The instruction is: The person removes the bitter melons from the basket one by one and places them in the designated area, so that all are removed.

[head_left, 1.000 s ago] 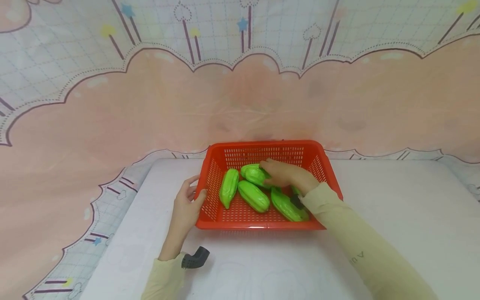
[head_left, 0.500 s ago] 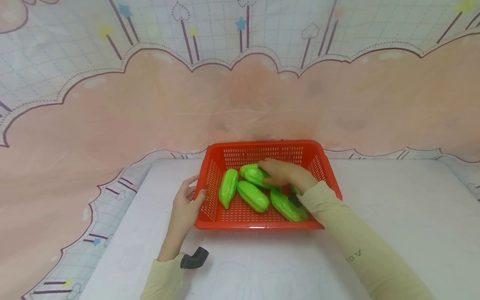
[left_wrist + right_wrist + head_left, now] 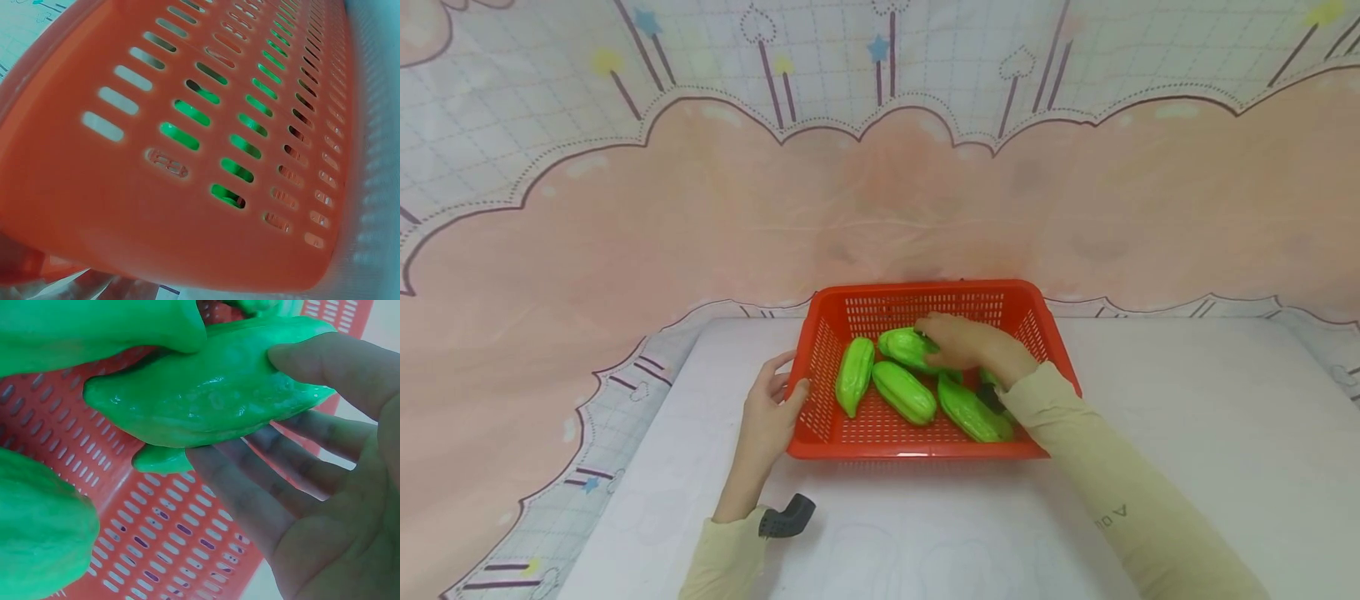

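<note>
A red slotted plastic basket (image 3: 917,451) sits on the white table with several glossy green ridged fruits inside, shaped like long star fruits. My left hand (image 3: 769,414) holds its left rim, thumb over the top and fingers along the outer wall. Inside, my right hand (image 3: 973,343) holds one green ridged fruit (image 3: 212,394) at the back, with the thumb on top and fingers underneath. Another fruit (image 3: 854,377) lies at the left, one (image 3: 904,392) in the middle, and one (image 3: 967,410) at the front right, partly hidden by the right wrist.
Behind the basket, close to its back rim, hangs a patterned pink and white cloth (image 3: 940,225). White table surface (image 3: 1210,433) extends to both sides and in front. Dark camera mounts (image 3: 787,517) sit on the wrists.
The green ridged fruit in my right hand has shifted slightly, and a bit more green shows below the hand. My left hand keeps its hold on the rim.
</note>
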{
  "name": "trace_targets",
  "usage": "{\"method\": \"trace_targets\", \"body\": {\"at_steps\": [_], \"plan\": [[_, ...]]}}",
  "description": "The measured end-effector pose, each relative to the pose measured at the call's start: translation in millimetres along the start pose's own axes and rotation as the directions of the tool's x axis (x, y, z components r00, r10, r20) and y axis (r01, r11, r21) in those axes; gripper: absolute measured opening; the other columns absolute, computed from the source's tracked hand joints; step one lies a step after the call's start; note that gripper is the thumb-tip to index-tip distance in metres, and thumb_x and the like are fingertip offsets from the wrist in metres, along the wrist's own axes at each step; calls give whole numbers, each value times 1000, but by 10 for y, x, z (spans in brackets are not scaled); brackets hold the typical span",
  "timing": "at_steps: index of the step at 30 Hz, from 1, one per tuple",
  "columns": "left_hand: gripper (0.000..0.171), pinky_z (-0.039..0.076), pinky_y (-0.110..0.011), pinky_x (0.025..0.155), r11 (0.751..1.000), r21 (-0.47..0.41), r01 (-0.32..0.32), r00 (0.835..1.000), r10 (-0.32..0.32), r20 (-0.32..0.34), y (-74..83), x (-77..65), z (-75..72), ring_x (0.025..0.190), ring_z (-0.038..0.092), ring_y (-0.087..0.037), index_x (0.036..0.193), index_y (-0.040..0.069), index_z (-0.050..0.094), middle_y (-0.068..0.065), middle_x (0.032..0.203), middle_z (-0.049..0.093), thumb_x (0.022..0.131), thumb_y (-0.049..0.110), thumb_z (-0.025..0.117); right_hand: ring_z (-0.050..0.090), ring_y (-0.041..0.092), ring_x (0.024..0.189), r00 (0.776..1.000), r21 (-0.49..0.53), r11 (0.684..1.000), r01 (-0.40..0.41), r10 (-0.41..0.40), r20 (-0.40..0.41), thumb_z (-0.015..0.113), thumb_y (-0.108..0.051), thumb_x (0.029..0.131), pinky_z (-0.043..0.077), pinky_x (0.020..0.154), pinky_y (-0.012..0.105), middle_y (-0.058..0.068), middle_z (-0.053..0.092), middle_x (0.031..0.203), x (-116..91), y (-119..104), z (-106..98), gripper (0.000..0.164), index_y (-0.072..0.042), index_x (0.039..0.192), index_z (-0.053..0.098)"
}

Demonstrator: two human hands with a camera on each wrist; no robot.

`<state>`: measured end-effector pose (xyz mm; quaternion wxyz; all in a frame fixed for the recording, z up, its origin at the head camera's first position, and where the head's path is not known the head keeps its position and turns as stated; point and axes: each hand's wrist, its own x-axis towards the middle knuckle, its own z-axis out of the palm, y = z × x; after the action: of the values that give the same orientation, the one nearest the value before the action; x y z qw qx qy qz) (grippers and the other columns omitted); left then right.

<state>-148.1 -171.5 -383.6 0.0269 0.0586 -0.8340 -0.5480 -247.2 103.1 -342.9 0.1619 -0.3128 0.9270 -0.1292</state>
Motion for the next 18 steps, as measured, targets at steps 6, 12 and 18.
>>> {"method": "trace_targets", "body": {"at_steps": [6, 12, 18], "plan": [[50, 56, -49, 91, 1000, -4, 0, 1000, 0, -1, -11, 4, 2, 117, 62, -37, 148, 18, 41, -21, 133, 59, 100, 15, 55, 41, 38, 139, 1000, 14, 1000, -3, 3, -18, 59, -16, 96, 33, 117, 50, 23, 49, 145, -51, -6, -21, 54, 5, 144, 43], [50, 55, -50, 91, 1000, -4, -1, 1000, 1, 0, -11, 2, 3, 118, 62, -38, 148, 17, 41, -21, 134, 58, 100, 15, 55, 45, 37, 137, 998, 13, 1000, 5, -5, -55, 60, -17, 96, 36, 115, 49, 22, 52, 142, -113, 0, -37, 52, 3, 142, 47], [51, 55, -49, 91, 1000, -12, 4, 1000, -4, 3, -9, 3, 3, 118, 62, -37, 148, 17, 40, -21, 134, 58, 100, 14, 55, 45, 37, 137, 996, 16, 1000, 10, -9, -84, 61, -17, 95, 37, 114, 49, 22, 52, 142, -176, -5, -68, 51, 3, 141, 47]]}}
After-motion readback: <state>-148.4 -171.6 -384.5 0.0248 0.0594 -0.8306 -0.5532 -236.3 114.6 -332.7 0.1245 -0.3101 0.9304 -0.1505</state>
